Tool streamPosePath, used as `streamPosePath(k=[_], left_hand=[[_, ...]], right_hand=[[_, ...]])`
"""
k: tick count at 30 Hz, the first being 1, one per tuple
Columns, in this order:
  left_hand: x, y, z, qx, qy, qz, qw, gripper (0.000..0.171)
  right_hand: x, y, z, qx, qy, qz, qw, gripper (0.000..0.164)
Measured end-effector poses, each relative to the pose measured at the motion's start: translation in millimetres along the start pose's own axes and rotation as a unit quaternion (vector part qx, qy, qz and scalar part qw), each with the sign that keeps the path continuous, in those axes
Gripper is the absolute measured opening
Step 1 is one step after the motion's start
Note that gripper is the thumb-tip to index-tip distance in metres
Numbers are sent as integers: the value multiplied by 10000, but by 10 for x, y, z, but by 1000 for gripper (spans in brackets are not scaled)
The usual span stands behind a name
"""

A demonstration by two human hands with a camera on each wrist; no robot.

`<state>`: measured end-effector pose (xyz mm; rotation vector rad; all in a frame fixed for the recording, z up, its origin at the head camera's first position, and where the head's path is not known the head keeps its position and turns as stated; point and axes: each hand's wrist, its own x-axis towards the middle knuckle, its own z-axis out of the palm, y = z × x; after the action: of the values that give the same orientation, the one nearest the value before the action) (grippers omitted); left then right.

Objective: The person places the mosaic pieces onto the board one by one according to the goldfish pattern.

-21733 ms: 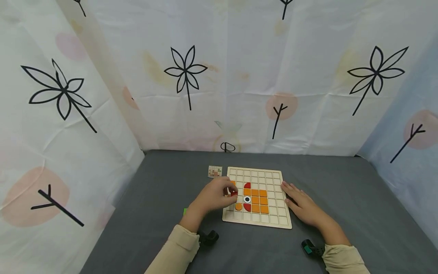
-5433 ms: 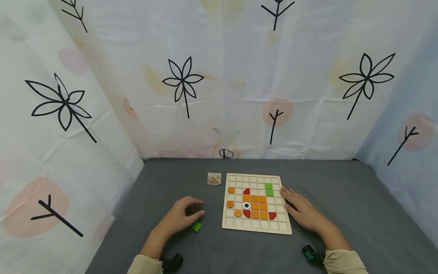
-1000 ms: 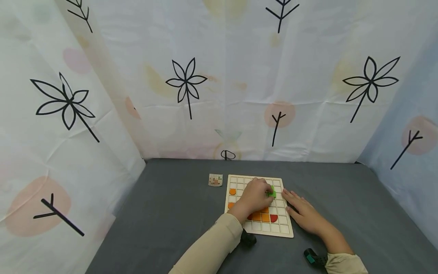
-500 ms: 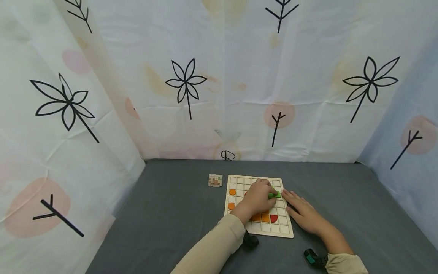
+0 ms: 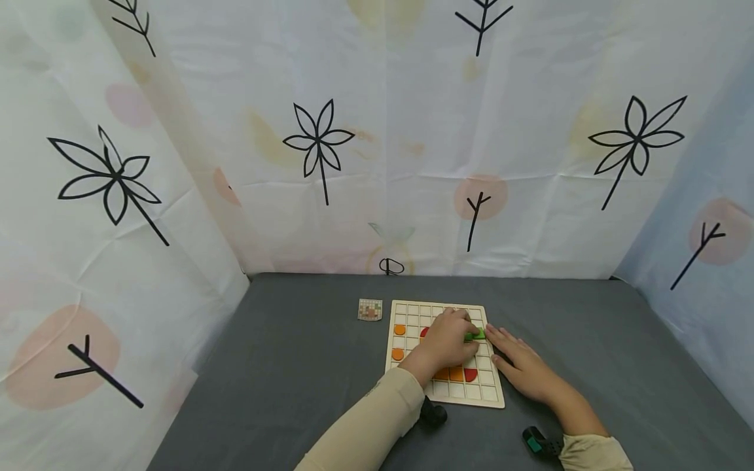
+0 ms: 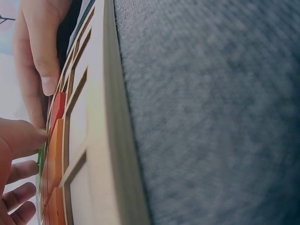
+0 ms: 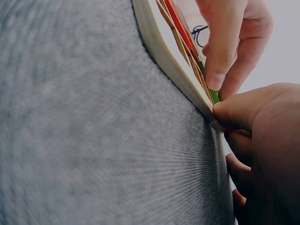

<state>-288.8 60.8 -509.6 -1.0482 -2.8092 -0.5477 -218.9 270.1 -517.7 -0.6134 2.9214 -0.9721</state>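
Note:
A light wooden grid board [image 5: 459,392] lies on the table, with orange squares, orange discs [image 5: 399,330] and red rounded pieces [image 5: 470,375] in its cells. My left hand [image 5: 448,343] reaches over it and pinches a green square tile [image 5: 469,337] at the right side of the grid. Another green piece [image 5: 480,333] shows just beyond the fingertips. My right hand [image 5: 524,366] rests with extended fingers along the board's right edge. In the right wrist view its thumb [image 7: 234,111] touches that edge, close to the left hand's fingers [image 7: 224,51]. The left hand and forearm hide the middle cells.
A small patterned card [image 5: 370,310] lies left of the board's far corner. Grey cloth [image 5: 283,366] covers the table, and printed fabric [image 5: 365,196] hangs behind and at both sides. Each wrist carries a dark camera [image 5: 432,413].
From 5.4 seconds ago, the left hand has moved from the loose green tile left of the board to the grid's right side. Over the last second it has shifted slightly right. The right hand stays.

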Motion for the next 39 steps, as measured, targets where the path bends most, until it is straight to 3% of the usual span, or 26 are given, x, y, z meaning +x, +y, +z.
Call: streamPosePath(k=[39], left_hand=[[-19,3,-6,-31,-20,140,9999,25]], right_hand=[[-2,-31,-8,-8,30,-8,10000,57]])
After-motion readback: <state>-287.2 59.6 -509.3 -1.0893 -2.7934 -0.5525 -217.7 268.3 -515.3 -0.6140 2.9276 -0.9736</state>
